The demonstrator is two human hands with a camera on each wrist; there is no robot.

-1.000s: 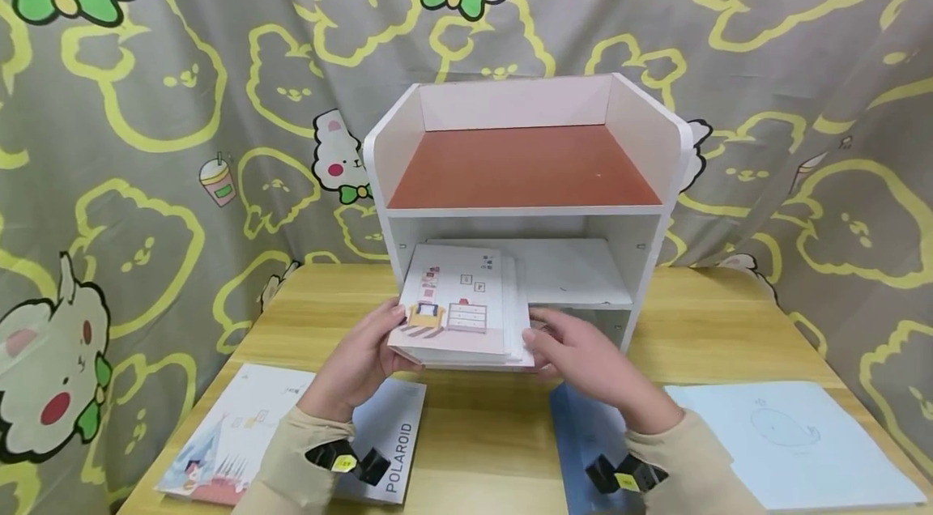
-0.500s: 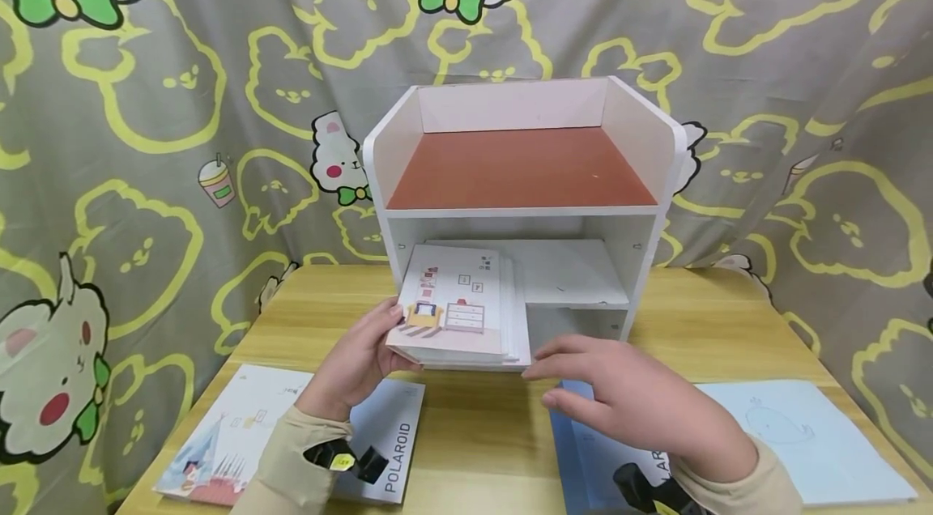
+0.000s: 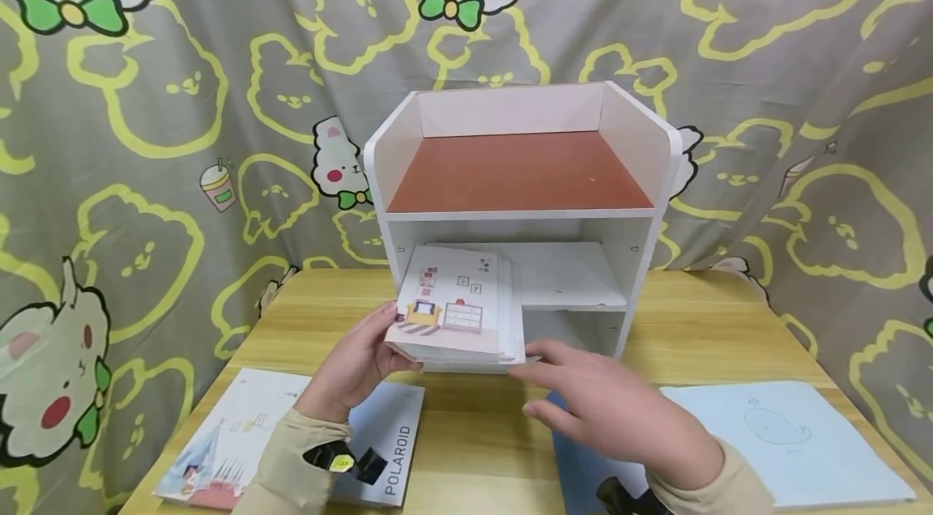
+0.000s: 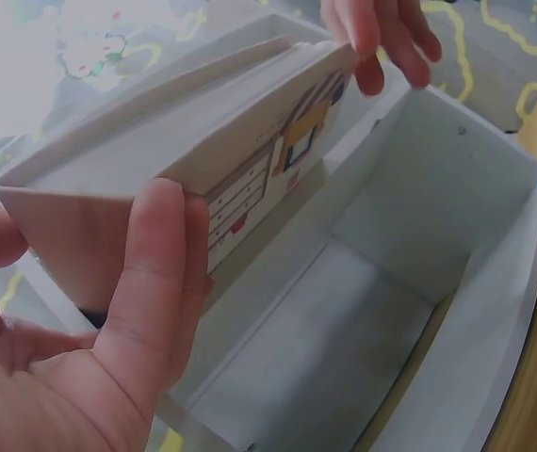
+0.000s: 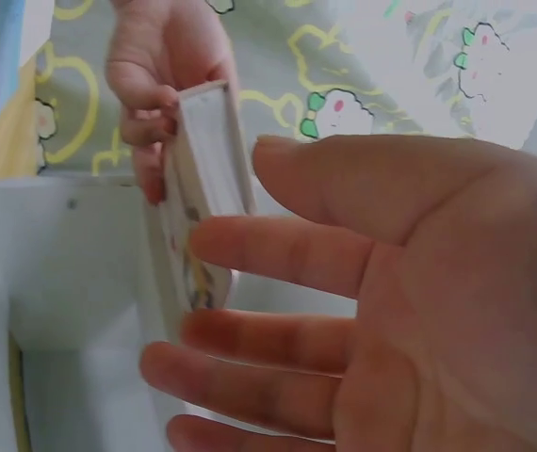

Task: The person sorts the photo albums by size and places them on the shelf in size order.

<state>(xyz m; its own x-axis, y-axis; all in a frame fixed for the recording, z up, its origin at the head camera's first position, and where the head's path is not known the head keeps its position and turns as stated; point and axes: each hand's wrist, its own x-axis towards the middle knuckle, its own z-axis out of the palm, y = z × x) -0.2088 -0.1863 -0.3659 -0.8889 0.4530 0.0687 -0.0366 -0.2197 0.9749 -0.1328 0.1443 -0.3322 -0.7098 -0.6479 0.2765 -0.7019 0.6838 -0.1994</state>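
From my end, the left hand has the illustrated hardcover book by its left side, thumb and fingers curled onto opposite faces. The right hand holds nothing: its fingers are spread and fairly straight at the book's lower right corner, though I can't tell whether a fingertip touches it. The book is just right of the left hand and ahead of the right, tilted in front of the middle board of the white shelf unit. To handle this well, I'd leave the left grip firm near the spine, bring the right fingers flat against the opposite edge, and steady both covers together, clear of the board's front edge; one-sided support could let the pages splay. The white cover shows a yellow armchair, a chest of drawers and small frames above a pale pink band. White layers step out along its right side.
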